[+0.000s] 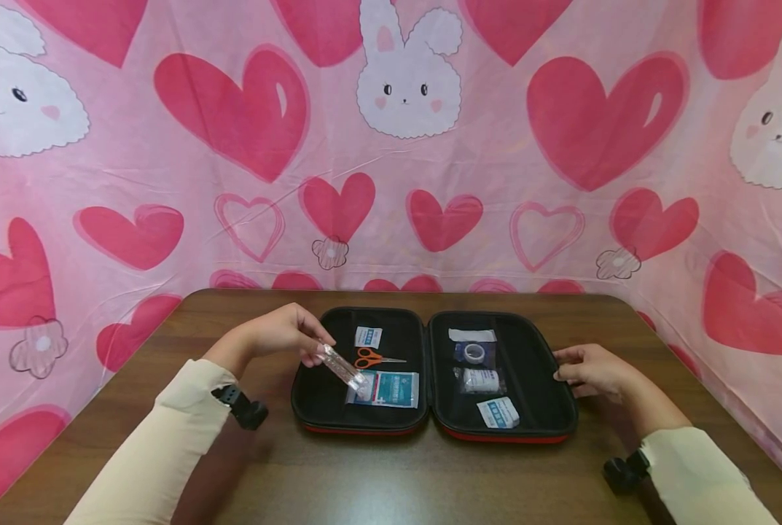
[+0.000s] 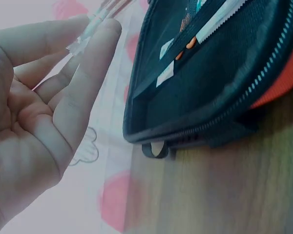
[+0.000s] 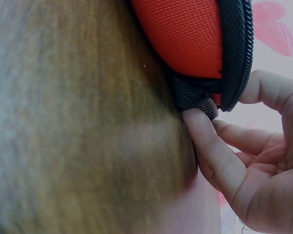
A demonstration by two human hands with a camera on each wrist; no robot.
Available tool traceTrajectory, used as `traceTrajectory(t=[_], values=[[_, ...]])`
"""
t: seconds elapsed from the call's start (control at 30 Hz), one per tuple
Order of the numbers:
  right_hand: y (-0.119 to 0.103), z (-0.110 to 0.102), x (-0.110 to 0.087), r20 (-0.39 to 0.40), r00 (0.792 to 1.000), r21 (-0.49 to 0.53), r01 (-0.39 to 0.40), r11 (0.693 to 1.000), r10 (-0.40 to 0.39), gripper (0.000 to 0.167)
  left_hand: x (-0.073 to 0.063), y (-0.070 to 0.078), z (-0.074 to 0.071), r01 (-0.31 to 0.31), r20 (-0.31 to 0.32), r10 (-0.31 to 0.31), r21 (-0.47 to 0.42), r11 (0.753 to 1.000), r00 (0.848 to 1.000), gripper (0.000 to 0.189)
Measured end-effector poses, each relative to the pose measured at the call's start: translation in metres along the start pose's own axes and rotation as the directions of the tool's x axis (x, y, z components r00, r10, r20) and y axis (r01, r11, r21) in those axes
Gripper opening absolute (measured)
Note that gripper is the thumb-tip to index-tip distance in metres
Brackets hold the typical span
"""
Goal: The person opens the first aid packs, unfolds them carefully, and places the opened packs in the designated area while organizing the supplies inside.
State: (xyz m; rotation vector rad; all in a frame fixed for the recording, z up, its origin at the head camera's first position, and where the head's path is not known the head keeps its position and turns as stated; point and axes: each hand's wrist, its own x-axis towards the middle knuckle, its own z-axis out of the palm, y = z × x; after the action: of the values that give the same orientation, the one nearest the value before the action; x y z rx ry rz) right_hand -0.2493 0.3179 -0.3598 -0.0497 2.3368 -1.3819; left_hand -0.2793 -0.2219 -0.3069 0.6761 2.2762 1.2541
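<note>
My left hand (image 1: 284, 334) pinches one end of a slim clear plastic packet (image 1: 342, 370) between thumb and fingertips; its contents are hard to make out. The packet slants over the left half of an open black-lined first-aid case (image 1: 318, 415). Below it lies a teal-and-white packet (image 1: 397, 389), partly covered. Orange-handled scissors (image 1: 368, 358) and a small white-and-blue packet (image 1: 368, 336) are beside it. My right hand (image 1: 590, 373) holds the case's right edge, its thumb at a black strap buckle (image 3: 207, 108) and a finger behind the zippered rim.
In the case's right half sit a white strip packet (image 1: 472, 335), a white tape roll (image 1: 474, 354), a wrapped bandage roll (image 1: 481, 380) and a white-and-blue packet (image 1: 498, 413). The case lies on a brown wooden table (image 1: 338, 481), before a pink heart-patterned cloth (image 1: 391, 160).
</note>
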Motion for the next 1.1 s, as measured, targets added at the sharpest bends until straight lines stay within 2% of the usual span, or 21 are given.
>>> traceTrajectory(t=[0.37, 0.63, 1.1], values=[[0.002, -0.001, 0.001, 0.025, 1.0, -0.014, 0.016, 1.0, -0.016, 0.063, -0.02, -0.016, -0.012, 0.0, -0.044, -0.002, -0.047, 0.999, 0.999, 0.018], [0.001, 0.0, 0.001, 0.006, 1.0, 0.001, 0.002, 1.0, -0.002, 0.062, -0.032, -0.026, -0.017, 0.015, -0.052, -0.021, -0.111, 0.994, 0.998, 0.02], [-0.003, 0.001, -0.001, -0.007, 1.0, -0.004, -0.017, 1.0, 0.017, 0.063, -0.047, -0.04, -0.013, 0.005, -0.01, -0.006, -0.129, 0.992, 1.0, 0.023]])
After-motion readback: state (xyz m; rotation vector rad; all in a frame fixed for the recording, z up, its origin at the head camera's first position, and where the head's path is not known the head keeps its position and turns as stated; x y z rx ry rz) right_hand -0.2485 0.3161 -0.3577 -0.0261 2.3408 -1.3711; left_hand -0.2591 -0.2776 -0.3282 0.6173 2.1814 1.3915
